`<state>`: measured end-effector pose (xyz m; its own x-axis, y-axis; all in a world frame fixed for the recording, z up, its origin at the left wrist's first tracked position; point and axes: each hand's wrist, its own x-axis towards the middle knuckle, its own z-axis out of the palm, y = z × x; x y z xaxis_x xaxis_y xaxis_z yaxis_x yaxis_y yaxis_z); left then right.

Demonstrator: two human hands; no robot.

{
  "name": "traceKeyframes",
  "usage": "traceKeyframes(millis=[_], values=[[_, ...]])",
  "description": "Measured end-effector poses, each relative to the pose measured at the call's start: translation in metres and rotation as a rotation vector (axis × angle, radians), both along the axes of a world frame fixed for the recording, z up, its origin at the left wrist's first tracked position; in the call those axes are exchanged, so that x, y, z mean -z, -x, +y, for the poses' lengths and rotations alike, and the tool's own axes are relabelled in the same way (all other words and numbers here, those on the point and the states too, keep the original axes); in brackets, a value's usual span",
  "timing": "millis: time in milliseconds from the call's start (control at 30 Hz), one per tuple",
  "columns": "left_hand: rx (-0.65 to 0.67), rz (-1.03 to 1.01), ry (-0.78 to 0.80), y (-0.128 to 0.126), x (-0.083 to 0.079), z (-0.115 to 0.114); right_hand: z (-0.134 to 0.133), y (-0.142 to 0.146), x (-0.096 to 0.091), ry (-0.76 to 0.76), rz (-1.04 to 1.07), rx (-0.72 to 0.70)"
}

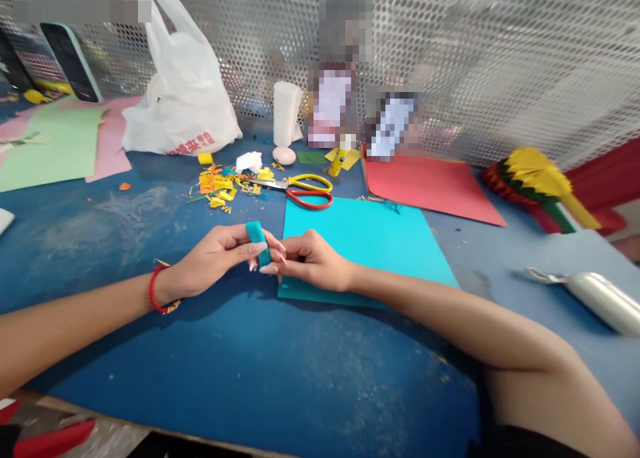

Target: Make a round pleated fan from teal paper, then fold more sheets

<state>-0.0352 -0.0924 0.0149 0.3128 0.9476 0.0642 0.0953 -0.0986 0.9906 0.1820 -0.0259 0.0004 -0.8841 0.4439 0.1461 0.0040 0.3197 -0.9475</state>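
Note:
A narrow folded strip of blue paper [256,235] stands between the thumb and fingers of my left hand [210,258], which is closed on it. My right hand [316,263] meets the left at the strip's lower right, its thumb and finger pinched together there. Fingers cover part of the strip, so I cannot see how much of it the right hand grips. Under the right hand lies a turquoise sheet of paper [370,238]. Just beyond the hands rest scissors [310,190] with one yellow and one red handle loop, blades pointing left.
Orange and yellow paper scraps [217,183] lie left of the scissors. Behind them stand a white plastic bag [185,91] and a white cup [286,115] against perforated metal. Red paper [435,186], a yellow paper flower [537,171] and a silvery-white cylinder [605,301] are at right; green paper [60,145] at left.

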Motion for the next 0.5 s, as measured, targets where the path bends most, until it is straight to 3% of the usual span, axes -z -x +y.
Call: traceKeyframes(millis=[133, 233, 333, 400, 500], values=[[0.086, 0.14, -0.127, 0.0038, -0.0026, -0.0019, -0.0022, 0.0006, -0.0006, -0.123, -0.041, 0.054], [0.142, 0.235, -0.213, 0.0053, -0.0034, -0.005, -0.0032, -0.001, -0.0028, -0.036, -0.012, -0.001], [0.236, 0.295, -0.201, 0.0039, -0.0029, -0.0068, -0.0039, -0.0028, -0.0054, 0.07, 0.054, -0.008], [0.315, 0.317, -0.175, 0.0017, -0.0022, -0.0078, -0.0045, -0.0032, -0.0056, 0.004, 0.059, -0.023], [0.373, 0.365, -0.2, -0.0016, -0.0007, -0.0096, -0.0057, -0.003, -0.0032, -0.244, -0.025, -0.053]])
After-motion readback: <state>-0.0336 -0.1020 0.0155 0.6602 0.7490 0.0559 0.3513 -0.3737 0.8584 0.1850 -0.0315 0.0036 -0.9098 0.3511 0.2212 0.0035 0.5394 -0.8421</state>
